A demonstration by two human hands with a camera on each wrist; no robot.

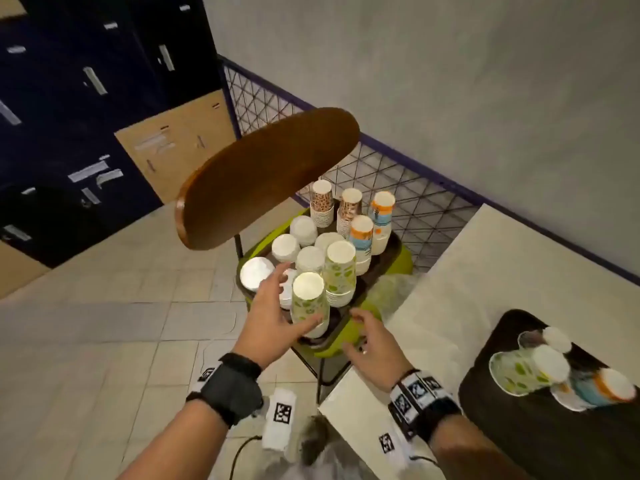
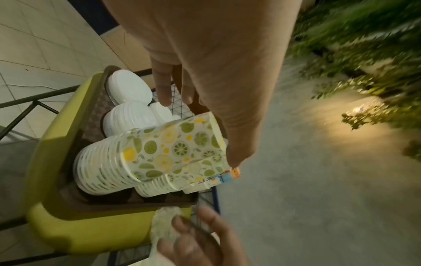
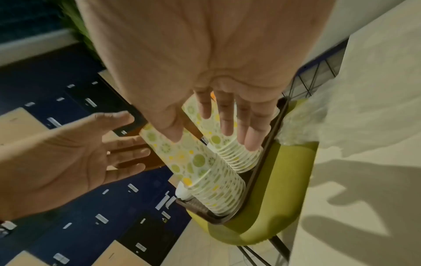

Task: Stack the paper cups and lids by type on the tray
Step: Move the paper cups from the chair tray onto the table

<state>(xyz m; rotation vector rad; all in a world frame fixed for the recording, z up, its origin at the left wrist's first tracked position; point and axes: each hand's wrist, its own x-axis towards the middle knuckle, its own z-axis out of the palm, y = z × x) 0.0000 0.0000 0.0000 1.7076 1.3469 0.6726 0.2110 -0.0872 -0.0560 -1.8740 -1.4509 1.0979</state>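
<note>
A brown tray (image 1: 383,258) sits on a green chair seat (image 1: 346,344) and holds upright stacks. A lime-patterned cup stack (image 1: 308,301) stands at its near corner, with a second one (image 1: 341,268) behind it. White lid stacks (image 1: 285,247) fill the left side. Leopard-print cups (image 1: 322,202) and orange-and-blue cups (image 1: 381,220) stand at the back. My left hand (image 1: 277,306) is spread open beside the near lime stack (image 2: 168,149), thumb by its base, gripping nothing. My right hand (image 1: 360,330) hovers open at the tray's near right edge (image 3: 257,178), in front of both lime stacks (image 3: 205,171).
The chair's brown backrest (image 1: 263,174) overhangs the tray's left side. A white table (image 1: 485,271) lies to the right, with a dark tray (image 1: 519,438) holding toppled cups (image 1: 519,372). A clear plastic bag (image 1: 394,289) lies between chair and table. Wire mesh fencing (image 1: 398,174) stands behind.
</note>
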